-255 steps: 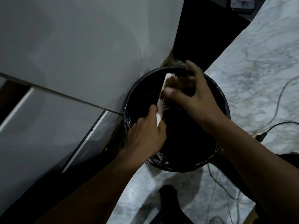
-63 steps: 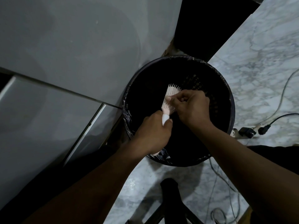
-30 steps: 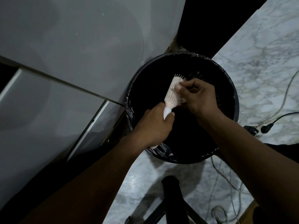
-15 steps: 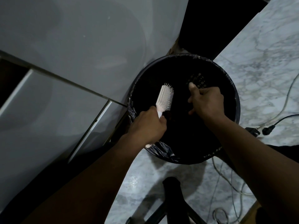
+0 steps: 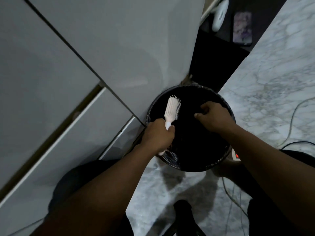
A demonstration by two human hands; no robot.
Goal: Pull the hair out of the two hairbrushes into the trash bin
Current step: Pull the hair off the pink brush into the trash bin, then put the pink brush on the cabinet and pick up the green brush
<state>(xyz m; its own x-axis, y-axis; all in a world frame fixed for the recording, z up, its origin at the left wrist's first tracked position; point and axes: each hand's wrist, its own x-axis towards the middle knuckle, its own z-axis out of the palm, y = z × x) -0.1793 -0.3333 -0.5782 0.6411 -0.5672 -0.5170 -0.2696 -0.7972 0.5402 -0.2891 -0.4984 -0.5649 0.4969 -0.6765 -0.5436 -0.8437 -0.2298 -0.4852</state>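
Observation:
A round black trash bin (image 5: 226, 155) lined with a dark bag stands on the marble floor against a grey cabinet. My left hand (image 5: 157, 137) grips the handle of a pale pink hairbrush (image 5: 172, 109), whose head points up and away over the bin's left side, bristles facing right. My right hand (image 5: 214, 117) hovers over the bin's right half, apart from the brush, with its fingers curled and pinched together. Whether hair is between those fingers is too dark to tell. Only one hairbrush is in view.
Grey cabinet doors (image 5: 76, 65) fill the left side. Marble floor (image 5: 272, 74) spreads to the right, with cables (image 5: 296, 109) and a power strip (image 5: 236, 156) beside the bin. A phone (image 5: 242, 28) and a white object (image 5: 220, 14) lie on a dark surface at the top. A dark stool leg (image 5: 183, 212) stands below.
My right hand has pulled away from the brush's bristles to the right over the bin. My left hand has swung the brush to the bin's left side. The view has tilted upward.

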